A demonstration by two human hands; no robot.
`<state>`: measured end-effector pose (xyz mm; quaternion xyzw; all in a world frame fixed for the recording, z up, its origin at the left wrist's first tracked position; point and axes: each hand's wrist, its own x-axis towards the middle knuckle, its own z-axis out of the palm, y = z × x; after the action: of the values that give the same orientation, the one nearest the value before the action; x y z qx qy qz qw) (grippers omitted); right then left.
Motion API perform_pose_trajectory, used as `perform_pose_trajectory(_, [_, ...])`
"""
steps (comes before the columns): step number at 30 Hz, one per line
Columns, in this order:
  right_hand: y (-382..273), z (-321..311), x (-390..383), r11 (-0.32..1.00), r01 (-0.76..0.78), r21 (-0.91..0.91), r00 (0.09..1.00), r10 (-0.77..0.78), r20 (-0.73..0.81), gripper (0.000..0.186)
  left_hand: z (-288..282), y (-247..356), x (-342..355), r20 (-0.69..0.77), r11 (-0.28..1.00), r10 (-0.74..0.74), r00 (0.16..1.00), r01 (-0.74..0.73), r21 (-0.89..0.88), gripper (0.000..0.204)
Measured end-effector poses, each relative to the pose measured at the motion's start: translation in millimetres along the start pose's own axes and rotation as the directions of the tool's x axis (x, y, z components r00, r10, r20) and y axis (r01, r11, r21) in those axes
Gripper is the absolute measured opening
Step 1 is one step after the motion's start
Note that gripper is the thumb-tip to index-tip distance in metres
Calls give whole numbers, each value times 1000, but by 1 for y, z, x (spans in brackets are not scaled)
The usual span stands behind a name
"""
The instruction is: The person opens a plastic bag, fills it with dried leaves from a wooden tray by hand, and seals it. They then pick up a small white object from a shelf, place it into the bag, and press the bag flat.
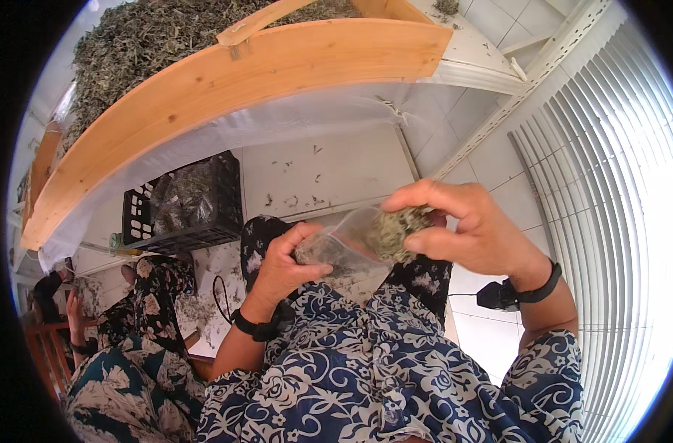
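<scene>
My left hand (283, 260) grips a clear zip bag (345, 240) over my lap, thumb and fingers closed on its side. The bag's mouth, with a reddish zip line, faces right. In my right hand (454, 225) is a clump of dried herbs (397, 235), greyish green, pinched between thumb and fingers. That clump sits right at the bag's mouth; how far it reaches inside I cannot tell.
A wooden-framed tray (277, 55) heaped with dried herbs (141, 52) spans the top. Below it stands a black crate (225, 214) with filled clear bags. Another person (141, 376) sits at my left. Slatted blinds (617, 184) line the right side.
</scene>
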<state>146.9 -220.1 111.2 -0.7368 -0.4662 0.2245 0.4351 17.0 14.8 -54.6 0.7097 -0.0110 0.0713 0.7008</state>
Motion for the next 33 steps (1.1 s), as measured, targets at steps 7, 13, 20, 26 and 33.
perform_pose_trajectory(7, [2,29,-8,964,-42,-264,998,31,-47,38,11,3,-5,24,997,-60,998,59,39,53])
perform_pose_trajectory(13, [-1,45,-9,982,-85,-167,996,77,-50,32,16,-4,-12,48,1000,-9,999,9,16,51])
perform_pose_trajectory(20, [19,48,-5,898,299,-324,954,-281,101,19,31,-18,-12,81,993,-37,996,46,-109,53])
perform_pose_trajectory(26, [8,34,-3,896,322,-305,942,-336,9,25,28,-24,-13,69,981,-107,992,116,-153,53])
perform_pose_trajectory(33, [13,23,-31,789,235,-568,927,-358,-113,30,30,-18,-6,27,931,-92,995,95,-353,62])
